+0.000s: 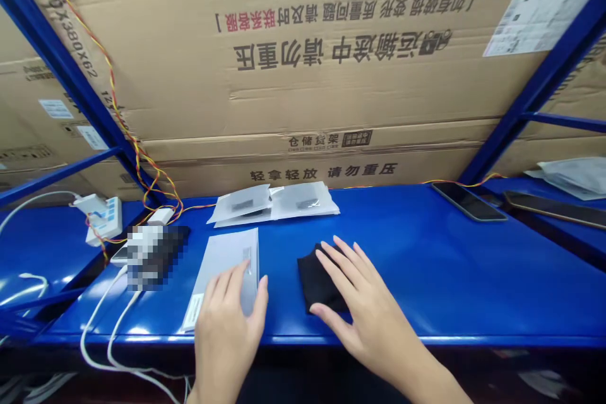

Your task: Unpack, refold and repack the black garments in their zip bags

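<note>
My left hand (227,315) rests over a stack of frosted white plastic sleeves (222,255) near the shelf's front edge, its fingers loosely bent and the thumb apart along the right side. A printed label shows at the stack's lower left. To the right, my right hand (355,297) lies with fingers stretched out on a folded black cloth (310,278), covering much of it. Several more frosted sleeves (303,202) lie in a flat pile behind, with small dark marks on them.
The blue metal shelf (449,284) carries two phones (468,201) at the right and pixelated items (154,259) with white cables at the left. A white power strip (106,221) sits farther left. Large cardboard boxes (303,101) stand behind; blue posts (534,88) frame the shelf.
</note>
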The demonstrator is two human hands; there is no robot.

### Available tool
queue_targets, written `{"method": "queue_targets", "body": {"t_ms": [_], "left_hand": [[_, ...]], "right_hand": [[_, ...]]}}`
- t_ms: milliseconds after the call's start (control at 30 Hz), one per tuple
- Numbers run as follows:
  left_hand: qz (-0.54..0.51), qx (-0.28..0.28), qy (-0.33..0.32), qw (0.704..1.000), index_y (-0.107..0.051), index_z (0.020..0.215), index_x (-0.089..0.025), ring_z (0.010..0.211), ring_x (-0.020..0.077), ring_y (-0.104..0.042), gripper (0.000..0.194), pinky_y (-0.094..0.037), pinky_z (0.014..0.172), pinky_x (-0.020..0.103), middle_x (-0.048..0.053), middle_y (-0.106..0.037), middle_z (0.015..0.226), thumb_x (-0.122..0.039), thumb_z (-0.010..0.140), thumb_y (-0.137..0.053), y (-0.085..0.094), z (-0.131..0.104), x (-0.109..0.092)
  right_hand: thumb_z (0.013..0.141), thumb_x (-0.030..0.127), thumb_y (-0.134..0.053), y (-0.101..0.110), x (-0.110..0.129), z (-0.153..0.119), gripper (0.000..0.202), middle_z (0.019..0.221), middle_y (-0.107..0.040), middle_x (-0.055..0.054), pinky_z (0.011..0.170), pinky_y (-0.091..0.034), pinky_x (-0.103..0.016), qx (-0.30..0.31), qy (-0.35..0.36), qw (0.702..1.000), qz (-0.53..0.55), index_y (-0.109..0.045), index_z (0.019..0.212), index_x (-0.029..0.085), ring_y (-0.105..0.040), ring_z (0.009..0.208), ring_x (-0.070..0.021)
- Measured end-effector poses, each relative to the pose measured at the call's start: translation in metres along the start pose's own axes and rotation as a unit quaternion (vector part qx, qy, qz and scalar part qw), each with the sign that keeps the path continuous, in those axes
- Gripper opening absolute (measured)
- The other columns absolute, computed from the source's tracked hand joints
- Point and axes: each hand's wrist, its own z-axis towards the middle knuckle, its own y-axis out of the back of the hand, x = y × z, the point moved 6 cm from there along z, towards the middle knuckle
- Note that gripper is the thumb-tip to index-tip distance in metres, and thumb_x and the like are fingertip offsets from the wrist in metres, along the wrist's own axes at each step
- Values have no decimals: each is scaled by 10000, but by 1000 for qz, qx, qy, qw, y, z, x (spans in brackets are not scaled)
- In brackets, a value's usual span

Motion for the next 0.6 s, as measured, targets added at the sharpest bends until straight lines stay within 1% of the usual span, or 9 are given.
{"method": "queue_targets", "body": {"t_ms": [67,133,200,267,333,367,433,500,600], "left_hand": [[101,62,36,992,-671,1315,-79,1153,433,-710,516,-609,936,566,253,-747,1240,-471,987,-597,-18,12,18],[151,121,33,981,-707,1276,-62,1157,439,-719,461,-610,942,569,269,-743,1264,-385,981,-564,-34,14,26],[154,150,11,977,-744,1237,-103,1163,396,-735,382,-620,948,519,230,-758,1272,-238,952,-529,-41,8,25],[128,161,-23,978,-770,1209,-155,1171,355,-747,395,-642,917,454,187,-771,1275,-145,913,-510,-40,-1,20],[85,190,-78,975,-782,1200,-199,1078,317,-790,448,-667,824,382,152,-806,1202,-81,874,-498,-35,-10,13],[61,208,-106,970,-770,1240,-215,1006,298,-810,512,-671,778,350,134,-820,1162,-46,849,-487,-31,-14,10],[18,230,-151,961,-693,1390,-255,889,260,-826,703,-668,726,302,96,-831,1139,16,784,-462,-20,-17,2],[-7,233,-178,956,-594,1503,-308,889,236,-826,872,-667,728,276,61,-814,1214,47,722,-444,-9,-15,-5],[6,203,-212,956,-640,1451,-301,967,241,-823,871,-678,741,285,52,-782,1303,60,691,-415,2,-8,-17]], "right_hand": [[981,525,-677,-13,-2,-2,810,1660,-456,-148,1236,-312,-748,76,-4,997,-18,-373,1662,208,-327,1579,-420],[931,606,-707,-20,-4,-12,914,1681,-410,-149,1233,-274,-775,126,-10,992,-15,-346,1674,216,-298,1585,-435],[854,635,-774,-21,-5,-27,1043,1690,-380,-161,1237,-280,-763,148,3,989,-3,-316,1685,202,-304,1579,-449],[843,528,-807,-19,-4,-46,1052,1675,-405,-158,1244,-308,-728,147,51,988,12,-288,1693,191,-338,1566,-441],[902,316,-728,-12,-1,-64,892,1597,-535,-116,1249,-354,-664,101,117,987,44,-313,1687,228,-441,1524,-385],[925,226,-662,-7,-1,-71,797,1541,-604,-84,1248,-377,-629,68,122,987,74,-371,1666,268,-494,1494,-352],[956,160,-583,4,-13,-79,621,1445,-692,-37,1240,-412,-573,-7,20,983,181,-564,1550,343,-562,1444,-315],[1011,229,-561,9,-30,-86,473,1442,-697,-40,1197,-475,-544,-55,-151,945,283,-663,1454,360,-589,1417,-317],[1067,435,-535,11,-49,-98,432,1439,-699,-68,1084,-588,-504,-128,-374,813,428,-640,1472,326,-643,1356,-313]]}}
